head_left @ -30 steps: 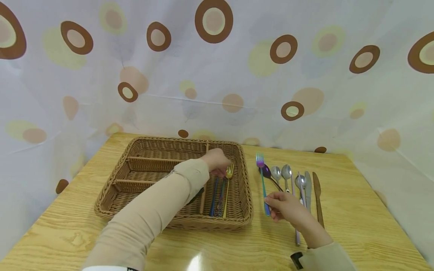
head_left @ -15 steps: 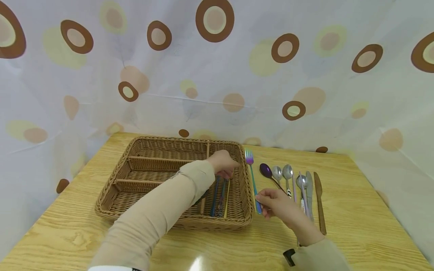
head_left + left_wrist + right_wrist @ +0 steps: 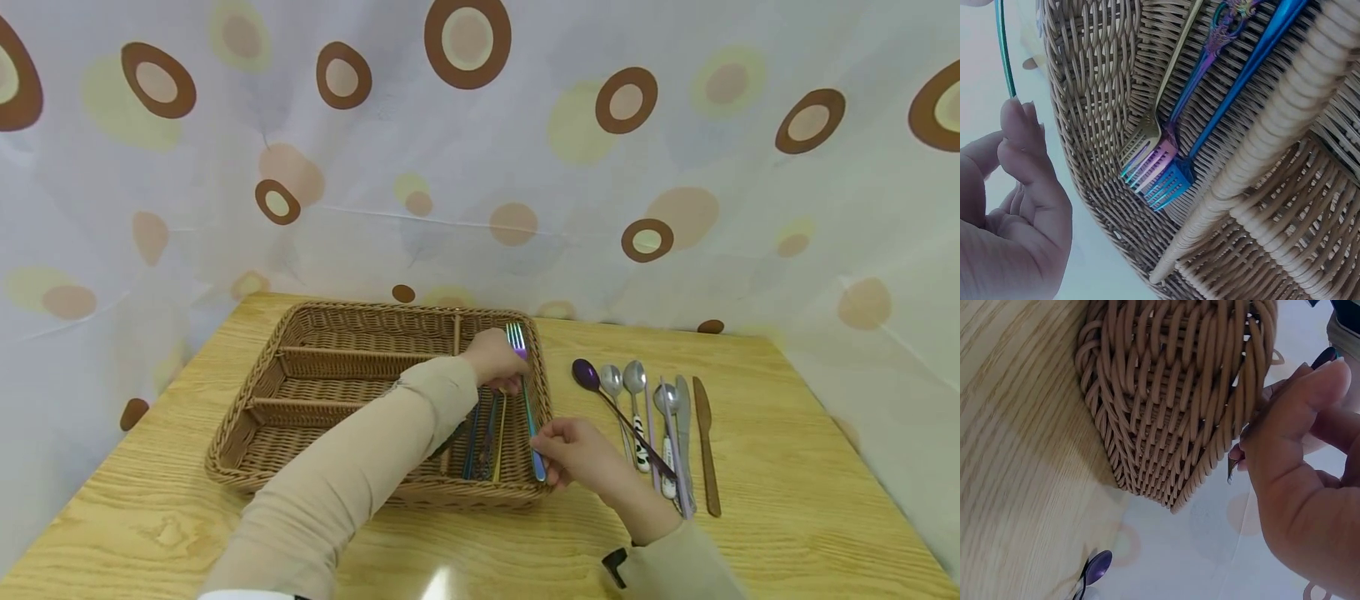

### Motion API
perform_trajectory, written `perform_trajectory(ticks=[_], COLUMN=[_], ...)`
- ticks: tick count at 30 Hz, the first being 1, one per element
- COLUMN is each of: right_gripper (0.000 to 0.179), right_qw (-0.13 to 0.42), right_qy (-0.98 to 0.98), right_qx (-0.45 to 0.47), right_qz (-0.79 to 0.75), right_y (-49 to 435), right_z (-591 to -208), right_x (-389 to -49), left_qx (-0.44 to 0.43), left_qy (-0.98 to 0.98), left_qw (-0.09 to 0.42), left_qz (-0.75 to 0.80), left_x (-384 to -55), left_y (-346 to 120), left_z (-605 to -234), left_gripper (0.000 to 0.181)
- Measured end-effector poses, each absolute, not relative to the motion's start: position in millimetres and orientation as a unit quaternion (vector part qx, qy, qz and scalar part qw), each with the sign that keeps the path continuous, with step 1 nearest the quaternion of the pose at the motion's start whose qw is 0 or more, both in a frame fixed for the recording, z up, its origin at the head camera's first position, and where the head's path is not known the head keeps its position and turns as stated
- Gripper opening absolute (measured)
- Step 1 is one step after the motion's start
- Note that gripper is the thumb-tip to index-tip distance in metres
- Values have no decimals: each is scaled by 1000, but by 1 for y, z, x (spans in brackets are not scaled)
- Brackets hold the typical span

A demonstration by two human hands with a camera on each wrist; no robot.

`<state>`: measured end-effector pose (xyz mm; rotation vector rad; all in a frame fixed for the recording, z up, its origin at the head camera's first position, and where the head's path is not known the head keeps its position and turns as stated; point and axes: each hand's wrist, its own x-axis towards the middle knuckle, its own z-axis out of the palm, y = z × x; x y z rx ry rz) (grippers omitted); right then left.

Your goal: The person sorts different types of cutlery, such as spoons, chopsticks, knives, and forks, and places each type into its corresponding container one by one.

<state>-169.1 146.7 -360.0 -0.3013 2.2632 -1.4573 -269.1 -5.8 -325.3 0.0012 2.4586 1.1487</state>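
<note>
A rainbow-coloured fork, purple at the head and blue-green along the handle, hangs over the right compartment of a wicker basket, tines pointing away. My right hand pinches its handle near the lower end, beside the basket's front right corner. Up at the neck, my left hand meets the same fork, thumb and fingertip closed on the stem in the left wrist view. Beneath lie a gold fork, a pink-purple fork and a blue fork, side by side in that compartment.
Right of the basket lie a purple spoon, several silver spoons, lilac utensils, a silver knife and a brown knife. Dividers split the basket into compartments. A patterned cloth hangs behind the wooden table.
My right hand has carried the rainbow fork leftward from the table over the basket's right compartment. My left hand has shifted slightly right, and its fingers now take hold of the fork's neck.
</note>
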Motion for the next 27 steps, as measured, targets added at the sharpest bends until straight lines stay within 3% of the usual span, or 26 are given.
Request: perform_trajectory(ticks=[10, 18, 24, 27], right_gripper=[42, 46, 45, 45], right_qw=[204, 204, 191, 181], right_qy=[820, 818, 819, 821], right_qx=[-96, -72, -61, -57], right_qz=[-526, -532, -537, -538], right_y=[158, 191, 220, 232], right_z=[-359, -363, -363, -362], right_x=[-164, -159, -158, -158], left_qx=[12, 32, 45, 48], left_qy=[912, 932, 948, 952], left_qw=[193, 211, 238, 239], left_qz=[363, 292, 207, 187], left_x=[-276, -280, -282, -282], left_y=[-14, -12, -1, 3], left_z=[-335, -350, -355, -358], left_gripper=[20, 16, 35, 32])
